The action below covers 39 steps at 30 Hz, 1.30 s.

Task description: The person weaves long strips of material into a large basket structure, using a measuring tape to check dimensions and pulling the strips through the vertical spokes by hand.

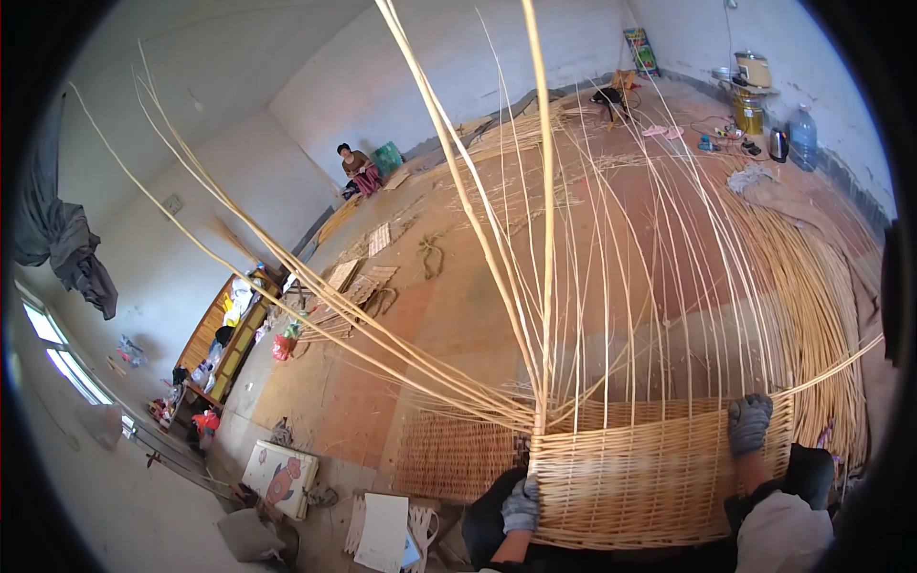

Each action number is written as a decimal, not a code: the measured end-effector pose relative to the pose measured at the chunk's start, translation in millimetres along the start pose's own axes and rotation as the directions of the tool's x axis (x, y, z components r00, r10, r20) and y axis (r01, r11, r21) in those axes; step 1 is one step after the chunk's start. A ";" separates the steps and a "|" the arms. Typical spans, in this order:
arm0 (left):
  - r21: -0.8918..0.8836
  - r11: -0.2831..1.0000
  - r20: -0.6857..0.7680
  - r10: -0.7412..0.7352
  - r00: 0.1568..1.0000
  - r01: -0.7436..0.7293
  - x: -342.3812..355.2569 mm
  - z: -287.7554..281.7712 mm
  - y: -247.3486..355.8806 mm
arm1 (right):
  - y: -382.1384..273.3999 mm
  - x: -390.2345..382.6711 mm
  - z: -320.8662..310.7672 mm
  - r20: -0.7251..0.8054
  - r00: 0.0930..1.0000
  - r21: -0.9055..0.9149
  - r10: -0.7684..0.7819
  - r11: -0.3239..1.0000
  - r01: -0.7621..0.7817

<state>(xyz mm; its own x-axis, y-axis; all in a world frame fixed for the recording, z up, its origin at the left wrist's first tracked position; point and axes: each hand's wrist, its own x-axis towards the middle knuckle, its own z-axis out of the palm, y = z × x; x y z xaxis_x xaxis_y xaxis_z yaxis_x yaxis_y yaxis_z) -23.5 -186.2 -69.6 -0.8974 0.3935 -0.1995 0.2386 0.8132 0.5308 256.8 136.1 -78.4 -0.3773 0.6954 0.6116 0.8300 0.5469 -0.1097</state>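
A partly woven wicker basket (630, 482) stands in front of me, its near wall facing my lap. Thin upright rods (579, 315) rise from its weave, and a thicker pole (546, 191) stands at its near left corner. From that side a bunch of long rods (315, 286) fans out to the upper left. My left hand (522, 506), in a grey glove, is closed on the basket's lower left edge. My gloved right hand (750, 427) grips the top rim near the right end, its fingertips partly hidden. A rod end (841, 363) sticks out to the right beyond it.
Long loose rods (812, 306) lie heaped at the right. A woven panel (454, 456) is on the floor left of the basket. Farther left are a cartoon-printed box (279, 479) and a wooden cabinet (229, 334). Another person (359, 172) sits by the far wall.
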 end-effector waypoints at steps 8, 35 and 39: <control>-0.021 1.000 0.014 -0.022 1.000 0.022 3.0 -1.1 3.7 | -4.7 7.8 -1.0 0.035 0.999 0.024 0.027 0.999 -0.028; -0.014 0.999 0.072 -0.028 0.997 0.030 23.7 12.4 -6.3 | 54.6 -22.1 97.6 -0.067 0.997 0.006 -0.046 0.999 0.047; -0.046 0.998 0.068 -0.029 0.997 0.033 29.8 16.4 -1.6 | 38.6 -13.7 81.0 -0.024 1.000 0.120 0.007 0.993 -0.004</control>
<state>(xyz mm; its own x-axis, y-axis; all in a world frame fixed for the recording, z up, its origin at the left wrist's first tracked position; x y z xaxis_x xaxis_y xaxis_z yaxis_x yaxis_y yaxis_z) -44.5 -168.8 -90.0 -0.8766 0.3979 -0.2707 0.1919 0.8049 0.5616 260.7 185.5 -154.5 -0.3613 0.6880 0.6294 0.7763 0.5959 -0.2056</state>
